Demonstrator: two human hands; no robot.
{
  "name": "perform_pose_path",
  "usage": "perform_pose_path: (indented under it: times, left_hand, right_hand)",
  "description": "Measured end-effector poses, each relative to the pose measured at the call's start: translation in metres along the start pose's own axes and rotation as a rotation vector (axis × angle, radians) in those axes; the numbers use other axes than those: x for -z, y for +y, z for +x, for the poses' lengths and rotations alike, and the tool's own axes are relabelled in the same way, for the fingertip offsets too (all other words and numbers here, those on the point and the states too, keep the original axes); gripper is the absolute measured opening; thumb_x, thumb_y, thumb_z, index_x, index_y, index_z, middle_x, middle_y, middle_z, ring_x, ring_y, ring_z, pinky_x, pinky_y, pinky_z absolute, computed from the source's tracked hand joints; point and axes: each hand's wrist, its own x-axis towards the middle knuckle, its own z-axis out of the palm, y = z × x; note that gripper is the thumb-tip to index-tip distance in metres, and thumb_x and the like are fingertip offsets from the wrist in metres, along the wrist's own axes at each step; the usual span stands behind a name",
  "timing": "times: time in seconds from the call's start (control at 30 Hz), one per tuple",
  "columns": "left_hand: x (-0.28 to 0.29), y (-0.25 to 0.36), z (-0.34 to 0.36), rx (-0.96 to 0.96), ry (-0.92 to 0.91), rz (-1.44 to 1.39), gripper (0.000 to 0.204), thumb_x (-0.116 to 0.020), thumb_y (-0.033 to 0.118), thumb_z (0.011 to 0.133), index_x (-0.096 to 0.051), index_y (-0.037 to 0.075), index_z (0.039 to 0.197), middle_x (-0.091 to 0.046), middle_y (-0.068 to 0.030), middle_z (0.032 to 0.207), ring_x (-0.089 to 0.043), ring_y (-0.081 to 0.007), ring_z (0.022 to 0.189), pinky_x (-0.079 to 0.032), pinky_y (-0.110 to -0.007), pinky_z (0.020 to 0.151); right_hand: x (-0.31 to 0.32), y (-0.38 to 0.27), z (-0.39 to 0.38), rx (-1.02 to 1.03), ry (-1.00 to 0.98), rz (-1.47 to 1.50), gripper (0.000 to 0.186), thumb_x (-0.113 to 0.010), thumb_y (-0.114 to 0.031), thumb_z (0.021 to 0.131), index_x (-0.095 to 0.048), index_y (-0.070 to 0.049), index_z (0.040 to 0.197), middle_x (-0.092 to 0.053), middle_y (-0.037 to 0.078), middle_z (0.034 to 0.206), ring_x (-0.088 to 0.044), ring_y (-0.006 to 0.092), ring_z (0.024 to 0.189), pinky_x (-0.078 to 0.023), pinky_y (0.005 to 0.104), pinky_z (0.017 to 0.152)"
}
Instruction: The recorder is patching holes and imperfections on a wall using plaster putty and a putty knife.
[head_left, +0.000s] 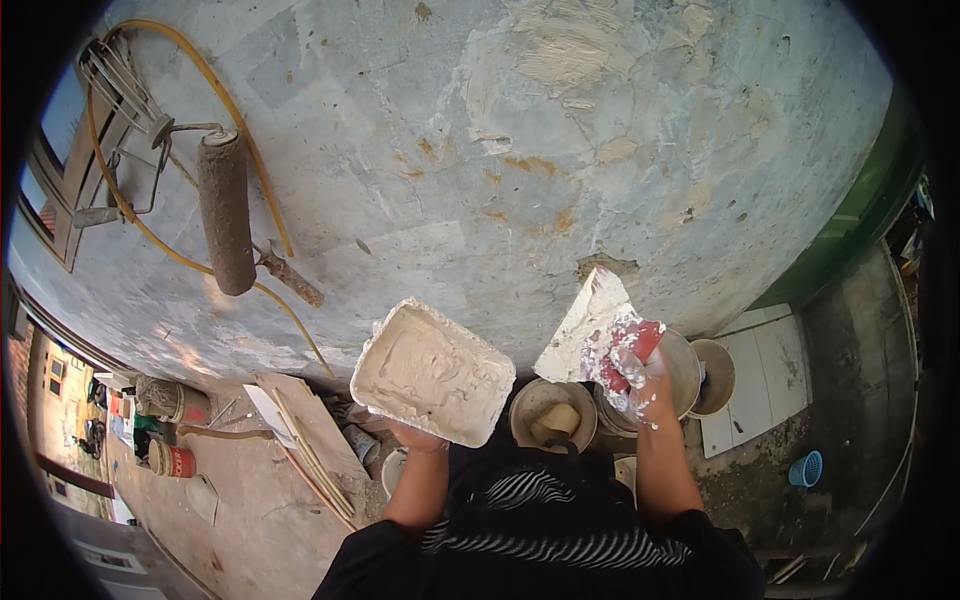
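My left hand [418,437] supports a rectangular tub [496,402] from below at its near edge; most of its fingers are hidden under it. Smooth beige filler [425,365] lies spread inside, and dried crust coats the rim. To the right, my right hand [640,385] is wrapped round the red handle of a putty knife [585,325]. White filler covers the knife's broad, triangular blade and smears my fingers. The blade points up toward the patched grey wall [400,190], near a small chipped hole [607,268]; whether it touches the wall I cannot tell.
A dirty paint roller [225,210] and a yellow hose [215,80] hang on the wall at left. Below my hands stand several buckets [715,375]. Boards [310,425] and more buckets [172,458] are at lower left; a blue basket [806,468] sits at right.
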Motion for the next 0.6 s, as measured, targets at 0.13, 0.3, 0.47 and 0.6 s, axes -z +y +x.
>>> perform_pose_path:
  times: [0.13, 0.3, 0.47, 0.6]
  left_hand:
    - [-0.001, -0.001, -0.005, -0.042, -0.110, -0.006, 0.082, -0.035, 0.067, 0.081, -0.018, 0.015, 0.142, -0.019, -0.0108, 0.146, -0.022, -0.0335, 0.133, -0.023, -0.053, 0.106]
    - [0.005, -0.003, -0.010, -0.048, -0.111, 0.038, 0.082, -0.036, 0.067, 0.081, -0.018, 0.015, 0.142, -0.019, -0.0109, 0.146, -0.023, -0.0334, 0.133, -0.023, -0.053, 0.106]
    - [0.007, -0.009, -0.007, -0.060, -0.107, 0.088, 0.083, -0.036, 0.068, 0.081, -0.018, 0.014, 0.142, -0.019, -0.0111, 0.146, -0.023, -0.0332, 0.133, -0.024, -0.052, 0.106]
    - [0.015, -0.010, -0.018, -0.064, -0.115, 0.121, 0.084, -0.036, 0.068, 0.081, -0.018, 0.014, 0.142, -0.019, -0.0112, 0.146, -0.023, -0.0331, 0.133, -0.024, -0.052, 0.106]
  right_hand:
    - [-0.029, 0.000, -0.013, -0.009, -0.107, -0.142, 0.017, -0.058, -0.005, 0.085, -0.057, 0.001, 0.102, -0.062, 0.005, 0.091, -0.057, 0.0092, 0.079, -0.046, 0.0244, 0.070]
    - [-0.047, 0.000, -0.015, 0.088, -0.280, -0.391, 0.011, -0.058, -0.003, 0.084, -0.061, 0.002, 0.093, -0.063, 0.005, 0.086, -0.057, 0.0097, 0.077, -0.046, 0.0248, 0.069]
    - [-0.041, 0.007, -0.021, -0.072, -0.235, -0.568, 0.017, -0.063, -0.004, 0.078, -0.063, 0.002, 0.094, -0.065, 0.008, 0.081, -0.058, 0.0121, 0.072, -0.046, 0.0265, 0.069]
    - [-0.048, 0.010, -0.021, 0.224, -0.346, -0.490, 0.019, -0.065, -0.005, 0.077, -0.063, 0.003, 0.094, -0.066, 0.010, 0.082, -0.060, 0.0132, 0.073, -0.047, 0.0262, 0.070]
